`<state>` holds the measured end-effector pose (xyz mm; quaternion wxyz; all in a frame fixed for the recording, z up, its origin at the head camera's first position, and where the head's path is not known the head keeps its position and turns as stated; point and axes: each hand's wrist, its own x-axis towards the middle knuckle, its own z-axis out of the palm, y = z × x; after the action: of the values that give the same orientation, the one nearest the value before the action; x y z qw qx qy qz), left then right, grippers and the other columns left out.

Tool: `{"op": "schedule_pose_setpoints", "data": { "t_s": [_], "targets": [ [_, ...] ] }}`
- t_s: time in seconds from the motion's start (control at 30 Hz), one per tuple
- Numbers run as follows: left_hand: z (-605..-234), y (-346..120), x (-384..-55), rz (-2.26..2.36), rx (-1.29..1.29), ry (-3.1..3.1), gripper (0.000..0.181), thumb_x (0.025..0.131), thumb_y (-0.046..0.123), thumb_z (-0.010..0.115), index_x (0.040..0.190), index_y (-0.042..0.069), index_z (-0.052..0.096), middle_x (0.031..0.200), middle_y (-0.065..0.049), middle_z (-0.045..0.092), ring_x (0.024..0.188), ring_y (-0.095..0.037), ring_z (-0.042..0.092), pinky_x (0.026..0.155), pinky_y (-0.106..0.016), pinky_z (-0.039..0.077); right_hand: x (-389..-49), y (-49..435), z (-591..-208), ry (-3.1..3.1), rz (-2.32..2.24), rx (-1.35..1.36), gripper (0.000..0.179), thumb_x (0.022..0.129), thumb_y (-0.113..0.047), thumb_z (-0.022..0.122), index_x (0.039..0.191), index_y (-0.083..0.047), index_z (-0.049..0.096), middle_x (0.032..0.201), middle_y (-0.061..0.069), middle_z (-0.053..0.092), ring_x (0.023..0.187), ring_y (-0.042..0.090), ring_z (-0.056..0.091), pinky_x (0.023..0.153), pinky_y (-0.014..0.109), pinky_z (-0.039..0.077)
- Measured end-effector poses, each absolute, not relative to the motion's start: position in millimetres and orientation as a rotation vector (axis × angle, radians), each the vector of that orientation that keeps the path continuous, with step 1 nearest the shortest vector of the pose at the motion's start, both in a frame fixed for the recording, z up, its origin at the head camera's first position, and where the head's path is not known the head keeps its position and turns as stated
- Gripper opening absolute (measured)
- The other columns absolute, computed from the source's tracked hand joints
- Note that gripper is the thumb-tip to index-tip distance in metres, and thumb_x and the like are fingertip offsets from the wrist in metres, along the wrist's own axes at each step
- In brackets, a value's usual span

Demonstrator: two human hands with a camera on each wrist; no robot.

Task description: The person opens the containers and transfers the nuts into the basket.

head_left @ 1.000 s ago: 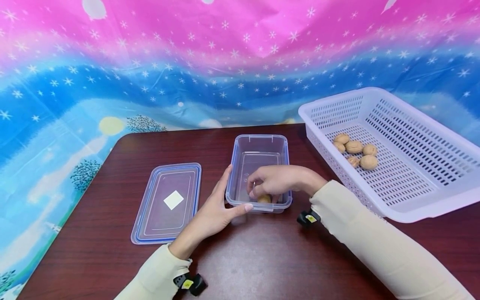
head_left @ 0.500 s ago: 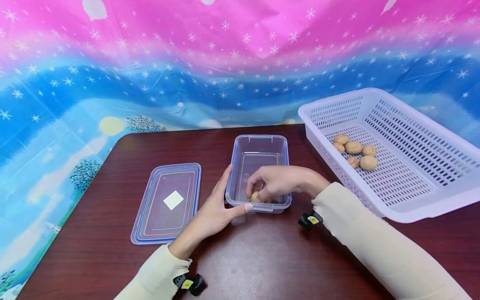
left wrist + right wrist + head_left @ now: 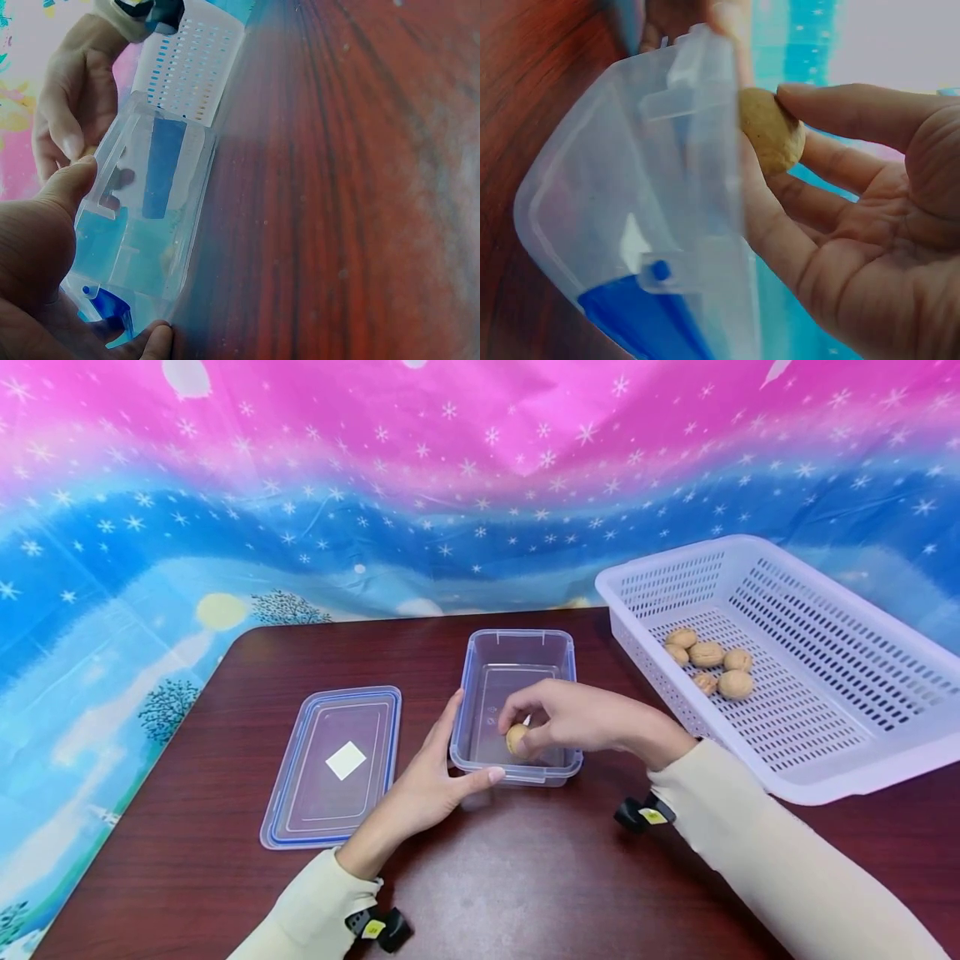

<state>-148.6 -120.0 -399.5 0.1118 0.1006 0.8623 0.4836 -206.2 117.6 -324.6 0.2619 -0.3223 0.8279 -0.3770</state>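
Observation:
In the head view my right hand (image 3: 577,717) pinches a walnut (image 3: 516,740) over the near half of a clear plastic food container (image 3: 517,775). Seen from the right wrist, the tan walnut (image 3: 772,131) sits between thumb and fingers, level with the container's rim (image 3: 720,150). My left hand (image 3: 431,785) grips the container's near left corner, its thumb along the front rim and its fingers against the left side. From the left wrist, the container wall (image 3: 187,202) shows fingers around it low down. No other walnut shows inside the container.
Several walnuts (image 3: 707,654) lie in a white slotted basket (image 3: 817,760) at the right. Left of the container, a clear lid (image 3: 337,814) with a blue seal and a white square label lies flat on the dark wooden table (image 3: 525,877).
The walnut was low at the container's near end, partly hidden by my right fingers. My right hand has lifted it upward and slightly away. The left hand and container stay put.

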Motion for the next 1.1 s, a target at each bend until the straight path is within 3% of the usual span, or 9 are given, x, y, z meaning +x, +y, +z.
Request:
{"op": "schedule_pose_setpoints", "data": {
  "t_s": [0.4,0.53,0.73,0.87,0.93,1.1],
  "targets": [
    [-401.5,-119.3,-148.2,1.452,0.276,2.521,0.114,0.088,0.044,0.084,0.168,0.041,0.003,0.176,0.003,0.012,0.159,-0.025,0.023,0.124,-0.057,0.030,-176.1,159.3,-293.9,2.487,-1.092,-0.830,0.014,0.097,-0.016,0.074,0.111,-0.018,0.076,0.106,-0.004,0.073,0.100,0.018,0.063,0.092,0.037,0.052],
    [-400.7,-119.0,-148.2,1.444,0.279,2.526,0.114,0.088,0.044,0.084,0.168,0.042,0.003,0.176,0.005,0.010,0.161,-0.025,0.020,0.124,-0.058,0.030,-167.8,182.1,-283.5,2.565,-1.101,-0.758,0.015,0.099,-0.022,0.073,0.115,-0.024,0.074,0.106,-0.005,0.072,0.096,0.016,0.063,0.085,0.028,0.051],
    [-399.7,-119.4,-147.7,1.428,0.277,2.535,0.114,0.088,0.045,0.084,0.168,0.042,0.002,0.177,0.005,0.009,0.161,-0.024,0.018,0.124,-0.058,0.031,-161.3,217.6,-278.5,2.684,-1.022,-0.563,0.018,0.099,-0.037,0.073,0.118,-0.033,0.072,0.105,-0.003,0.068,0.095,0.014,0.062,0.081,0.027,0.050],
    [-399.7,-119.1,-147.4,1.420,0.273,2.541,0.114,0.088,0.045,0.083,0.168,0.042,0.002,0.177,0.005,0.009,0.162,-0.024,0.017,0.124,-0.058,0.029,-162.6,242.5,-278.8,2.673,-1.047,-0.508,0.021,0.101,-0.034,0.072,0.121,-0.032,0.072,0.115,0.001,0.070,0.103,0.014,0.065,0.086,0.024,0.052],
    [-399.8,-118.8,-147.5,1.418,0.274,2.543,0.114,0.088,0.045,0.083,0.168,0.042,0.002,0.177,0.005,0.010,0.162,-0.024,0.017,0.125,-0.059,0.029,-163.9,255.6,-278.9,2.667,-1.057,-0.474,0.021,0.101,-0.031,0.071,0.123,-0.031,0.072,0.130,0.001,0.069,0.113,0.007,0.064,0.087,0.021,0.052],
    [-399.8,-118.5,-147.7,1.418,0.277,2.546,0.114,0.088,0.045,0.084,0.168,0.041,0.002,0.177,0.005,0.009,0.162,-0.024,0.017,0.125,-0.058,0.028,-166.2,286.6,-282.4,2.672,-1.072,-0.380,0.026,0.102,-0.026,0.071,0.127,-0.025,0.070,0.131,0.000,0.069,0.112,0.005,0.064,0.084,0.019,0.054]
  ]
}}
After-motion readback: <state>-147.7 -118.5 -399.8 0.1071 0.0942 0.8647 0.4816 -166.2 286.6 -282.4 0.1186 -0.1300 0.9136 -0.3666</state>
